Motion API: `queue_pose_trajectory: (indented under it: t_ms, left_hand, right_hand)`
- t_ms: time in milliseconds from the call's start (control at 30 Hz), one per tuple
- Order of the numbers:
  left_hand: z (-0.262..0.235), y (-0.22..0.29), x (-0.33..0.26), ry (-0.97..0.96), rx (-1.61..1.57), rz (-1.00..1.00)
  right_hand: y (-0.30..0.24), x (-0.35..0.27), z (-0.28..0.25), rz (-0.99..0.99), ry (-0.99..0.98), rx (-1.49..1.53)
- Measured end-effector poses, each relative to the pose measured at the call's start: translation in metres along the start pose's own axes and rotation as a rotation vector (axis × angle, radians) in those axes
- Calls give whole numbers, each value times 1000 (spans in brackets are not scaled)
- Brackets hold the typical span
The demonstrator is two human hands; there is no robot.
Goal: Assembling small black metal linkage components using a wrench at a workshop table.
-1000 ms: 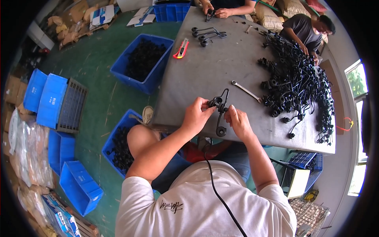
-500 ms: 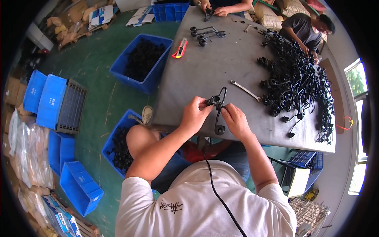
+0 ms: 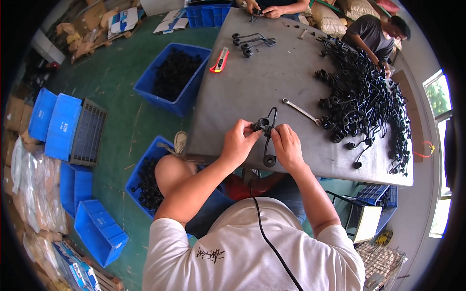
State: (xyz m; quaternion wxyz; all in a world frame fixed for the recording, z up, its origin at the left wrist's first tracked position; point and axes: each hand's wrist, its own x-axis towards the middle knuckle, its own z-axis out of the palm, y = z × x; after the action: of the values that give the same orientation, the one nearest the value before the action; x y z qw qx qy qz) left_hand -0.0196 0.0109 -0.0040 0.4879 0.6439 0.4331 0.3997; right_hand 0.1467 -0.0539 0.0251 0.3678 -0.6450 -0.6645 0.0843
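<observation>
A black bent-rod part with rubber bushings is held up over the near edge of the table. My left hand is closed, its thumb and fingers pinching a bushing on the part's left side. My right hand is closed too, pressing against the part from the right. One rod loop points away from me, and a bushing end hangs down toward me. A combination wrench lies just beyond my right hand.
A large heap of black rod parts covers the table's right side. A red utility knife and several rod parts lie farther off. Blue bins of black pieces stand left. Two people work across the table, one hand showing.
My right hand has shifted slightly left and up along the part, its fingers drawn closer in. My left hand keeps its hold almost unmoved.
</observation>
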Motion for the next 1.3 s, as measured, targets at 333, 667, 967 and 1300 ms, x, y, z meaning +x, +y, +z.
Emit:
queue_pose_trajectory:
  t_ms: [333,667,967,1300]
  left_hand:
    - [-5,7,-5,202,358,460]
    - [-3,-5,19,173,228,146]
    - [-9,-9,10,161,247,128]
    - [-3,-17,13,196,292,151]
  right_hand:
    - [8,10,11,877,-190,1163]
    - [116,61,-32,219,-208,-673]
    - [37,44,-23,207,61,5]
    - [14,-20,1,35,30,264]
